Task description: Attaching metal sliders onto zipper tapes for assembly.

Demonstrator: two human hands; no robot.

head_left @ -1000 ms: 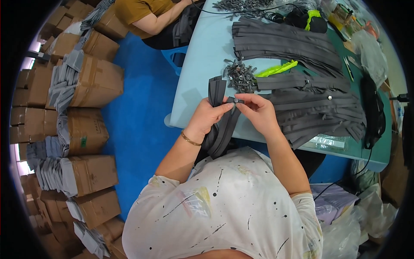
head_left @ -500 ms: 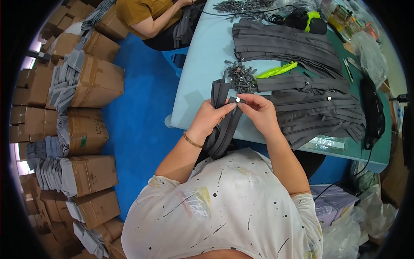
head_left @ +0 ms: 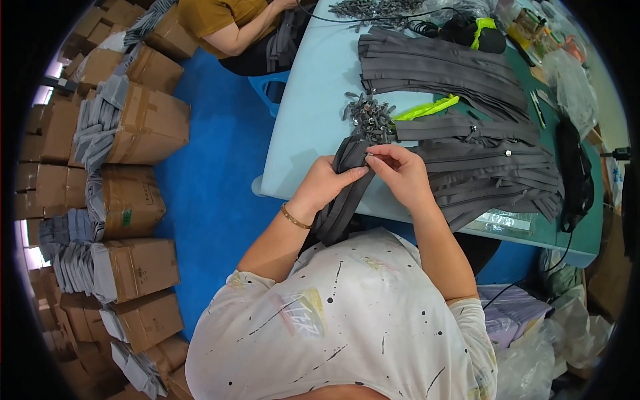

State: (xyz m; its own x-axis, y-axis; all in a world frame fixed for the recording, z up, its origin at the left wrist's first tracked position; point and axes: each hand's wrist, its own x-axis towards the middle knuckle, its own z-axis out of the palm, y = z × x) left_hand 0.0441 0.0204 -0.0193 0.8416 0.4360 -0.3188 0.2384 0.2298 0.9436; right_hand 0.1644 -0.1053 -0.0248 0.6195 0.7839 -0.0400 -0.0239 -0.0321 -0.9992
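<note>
A dark grey zipper [head_left: 341, 208] hangs in a folded loop over the table's near edge, its lower part reaching down toward my lap. My left hand [head_left: 325, 185] is closed round the tape, thumb stretched along it. The thumb and fingers of my right hand [head_left: 404, 175] pinch the zipper's upper end, where a small shiny bit shows at the fingertips; the rest of it is hidden. Just beyond my hands lies a heap of small dark zipper sliders [head_left: 371, 121]. Several grey zippers [head_left: 490, 167] lie stacked to the right, with shiny pieces on some.
Another zipper bundle [head_left: 443, 70] lies farther back on the table [head_left: 303, 120], near a neon-yellow strip [head_left: 427, 108]. A black pouch [head_left: 577, 177] is at the right. A co-worker's arm [head_left: 250, 30] shows at far left, beside a blue stool [head_left: 268, 90]. Cardboard boxes [head_left: 150, 127] line the left.
The upper loop of zipper tape has tipped over toward my right fingers, and the round shiny piece between my fingertips is now mostly covered. Both hands stay nearly in place.
</note>
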